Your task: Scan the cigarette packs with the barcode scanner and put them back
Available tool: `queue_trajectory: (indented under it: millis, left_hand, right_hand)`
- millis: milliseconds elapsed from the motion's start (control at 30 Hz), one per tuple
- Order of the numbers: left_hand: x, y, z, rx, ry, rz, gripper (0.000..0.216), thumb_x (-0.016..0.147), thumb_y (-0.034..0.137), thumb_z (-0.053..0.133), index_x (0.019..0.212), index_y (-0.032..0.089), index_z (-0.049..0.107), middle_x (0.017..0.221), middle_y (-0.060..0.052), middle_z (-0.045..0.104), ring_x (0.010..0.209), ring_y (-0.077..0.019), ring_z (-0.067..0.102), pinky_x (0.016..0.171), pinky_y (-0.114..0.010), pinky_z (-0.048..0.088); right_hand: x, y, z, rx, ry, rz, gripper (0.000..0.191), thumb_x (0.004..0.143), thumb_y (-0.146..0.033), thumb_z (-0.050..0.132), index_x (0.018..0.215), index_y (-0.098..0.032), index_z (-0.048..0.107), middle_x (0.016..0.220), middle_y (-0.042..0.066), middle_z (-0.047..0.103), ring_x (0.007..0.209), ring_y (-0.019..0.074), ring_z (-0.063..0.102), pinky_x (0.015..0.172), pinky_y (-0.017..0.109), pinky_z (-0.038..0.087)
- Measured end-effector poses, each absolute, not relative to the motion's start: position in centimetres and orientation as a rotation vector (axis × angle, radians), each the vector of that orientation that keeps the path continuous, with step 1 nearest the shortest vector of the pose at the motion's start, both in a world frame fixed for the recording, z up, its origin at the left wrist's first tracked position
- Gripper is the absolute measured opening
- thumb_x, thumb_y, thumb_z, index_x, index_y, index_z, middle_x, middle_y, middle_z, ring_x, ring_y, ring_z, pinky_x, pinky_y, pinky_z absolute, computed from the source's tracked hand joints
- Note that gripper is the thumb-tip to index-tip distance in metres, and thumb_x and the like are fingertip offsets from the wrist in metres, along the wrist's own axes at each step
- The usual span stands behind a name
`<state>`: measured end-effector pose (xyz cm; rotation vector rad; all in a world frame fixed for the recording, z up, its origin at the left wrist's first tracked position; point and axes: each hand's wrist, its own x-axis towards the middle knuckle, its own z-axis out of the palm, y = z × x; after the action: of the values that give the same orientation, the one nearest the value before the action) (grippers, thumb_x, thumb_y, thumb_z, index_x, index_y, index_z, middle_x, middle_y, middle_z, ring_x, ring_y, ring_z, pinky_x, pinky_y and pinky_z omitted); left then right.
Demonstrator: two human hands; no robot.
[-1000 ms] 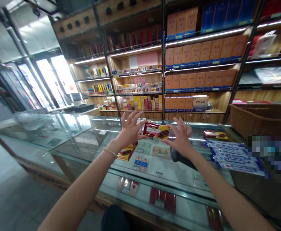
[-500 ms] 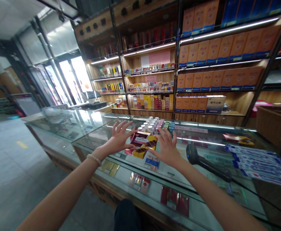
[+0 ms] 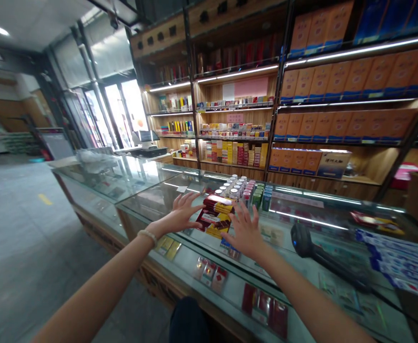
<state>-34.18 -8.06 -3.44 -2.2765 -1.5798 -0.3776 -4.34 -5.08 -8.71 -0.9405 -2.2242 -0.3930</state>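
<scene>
Fingers: spread and gently curved on both sides; the left hand [image 3: 180, 215] has its thumb and index at the left edge of some red-and-yellow packets [image 3: 214, 220], and the right hand [image 3: 246, 232] brackets the right edge with thumb and index; whether either one truly grips cannot be told.
Left wrist: a pale band [image 3: 147, 234] circles it.
Dark trouser leg [image 3: 189, 321]: at the bottom, close against the counter's front.
Inside the glass counter [image 3: 147, 200]: dark red packs [image 3: 266, 305] low down, smaller packs [image 3: 210, 274] left of them, gold ones [image 3: 168, 247] farther left.
Red-and-yellow packets: over the counter top, between the two hands, several layered together, the foremost with its printed face toward the wearer.
Right of the hands: a black handheld scanner [image 3: 323, 259] lies with its cable trailing off; beyond it, blue-and-white packages [image 3: 405, 262] overlap in a row, and another red-and-yellow packet [image 3: 376, 223] rests near them.
Just behind the packets: small containers [image 3: 234, 193] stand in white, pink, green and blue groups.
Back wall: lit wooden shelves hold orange boxes [image 3: 341, 124] and rows of small cartons [image 3: 233, 153].
Far left: bright glass doors [image 3: 130, 107].
</scene>
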Motion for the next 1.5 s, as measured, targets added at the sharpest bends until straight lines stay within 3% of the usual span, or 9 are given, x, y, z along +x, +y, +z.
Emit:
queue_trajectory:
  millis: [167,400,600,767,1167,1300,1500]
  left_hand:
    - [-34.9,-8.1,-4.7,-2.296,-1.617,-0.383,0.069,0.079,0.068,0.072,0.141,0.040,0.061,0.167,-0.011,0.032,0.154,-0.0394,0.024,0.123,-0.064,0.012]
    - [-34.8,-9.0,-5.3,-2.212,-1.609,-0.473,0.048,0.084,0.058,0.071,0.131,0.046,0.067,0.165,-0.004,0.039,0.154,-0.0349,0.027,0.126,-0.059,0.009]
    - [-33.0,-10.7,-6.2,-2.098,-1.606,-0.581,0.039,0.091,0.051,0.064,0.129,0.043,0.070,0.162,-0.004,0.043,0.154,-0.0326,0.027,0.125,-0.058,0.013]
    - [-31.7,-11.2,-6.9,-1.986,-1.571,-0.687,0.031,0.090,0.051,0.065,0.116,0.039,0.076,0.157,-0.005,0.050,0.151,-0.0334,0.032,0.125,-0.058,0.011]
    - [-31.1,-11.1,-7.3,-1.919,-1.570,-0.744,0.025,0.090,0.052,0.066,0.107,0.039,0.079,0.151,-0.005,0.055,0.147,-0.0326,0.035,0.122,-0.059,0.015]
    - [-31.2,-11.0,-7.3,-1.931,-1.575,-0.725,0.028,0.090,0.053,0.065,0.111,0.037,0.077,0.149,-0.005,0.057,0.146,-0.0333,0.037,0.121,-0.059,0.018]
    - [-31.0,-11.1,-6.4,-1.919,-1.554,-0.677,0.050,0.089,0.058,0.064,0.133,0.035,0.067,0.154,-0.010,0.053,0.146,-0.0349,0.038,0.121,-0.056,0.023]
  right_hand:
    - [-4.6,-5.1,-9.5,-0.917,-2.236,-0.401,0.051,0.097,-0.055,0.053,0.133,-0.020,0.063,0.165,0.014,0.037,0.154,0.0324,0.026,0.125,0.063,0.001]
    - [-4.8,-5.6,-9.5,-0.839,-2.241,-0.423,0.048,0.098,-0.052,0.053,0.135,-0.024,0.063,0.164,0.012,0.040,0.152,0.0322,0.030,0.126,0.060,0.000]
    - [-4.6,-6.3,-9.1,-0.790,-2.185,-0.402,0.040,0.096,-0.052,0.056,0.119,-0.021,0.067,0.158,0.015,0.047,0.149,0.0311,0.035,0.126,0.055,-0.002]
    - [-4.7,-6.7,-8.9,-0.788,-2.184,-0.403,0.034,0.096,-0.049,0.057,0.111,-0.021,0.067,0.157,0.015,0.049,0.148,0.0314,0.037,0.126,0.054,0.003]
    - [-5.0,-6.2,-9.2,-0.817,-2.171,-0.433,0.029,0.096,-0.045,0.055,0.111,-0.022,0.066,0.157,0.014,0.049,0.148,0.0296,0.037,0.126,0.056,0.004]
    - [-5.0,-6.1,-9.3,-0.837,-2.190,-0.411,0.030,0.097,-0.046,0.054,0.110,-0.022,0.067,0.158,0.014,0.048,0.149,0.0296,0.037,0.127,0.056,0.003]
    - [-4.8,-6.0,-9.1,-0.856,-2.212,-0.372,0.044,0.098,-0.051,0.052,0.129,-0.023,0.062,0.159,0.013,0.046,0.153,0.0304,0.028,0.126,0.058,0.003]
